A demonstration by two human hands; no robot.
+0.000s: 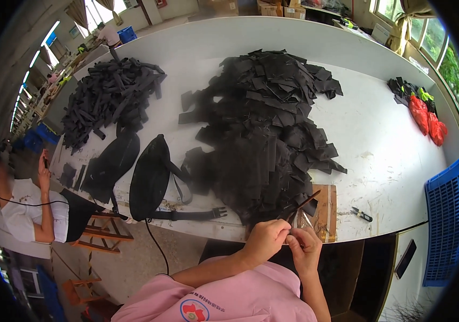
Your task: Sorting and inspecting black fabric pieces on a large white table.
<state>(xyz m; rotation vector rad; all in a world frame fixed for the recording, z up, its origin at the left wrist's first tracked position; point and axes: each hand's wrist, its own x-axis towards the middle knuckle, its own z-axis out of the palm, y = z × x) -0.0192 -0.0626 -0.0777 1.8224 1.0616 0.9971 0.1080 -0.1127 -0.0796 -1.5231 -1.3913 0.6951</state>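
At the table's near edge, my left hand [267, 240] and my right hand [305, 249] meet with fingertips pinched together. What they hold between them is too small and hidden to make out. Just beyond the fingers, a narrow dark brown strip [309, 199] slants up over a worn wooden board [326, 214]. A large spread heap of black fabric pieces [261, 145] reaches from my hands to the table's far side. To the left lie two black waist bags [150, 177], one with a strap and buckle [208, 214].
Rolled black pieces [111, 88] are heaped at the far left. Small snips [362, 214] lie right of the board. Red plastic bags [427, 121] sit at the far right, above a blue crate [446, 225]. At left, a person [36, 209] sits near a wooden stool [103, 232].
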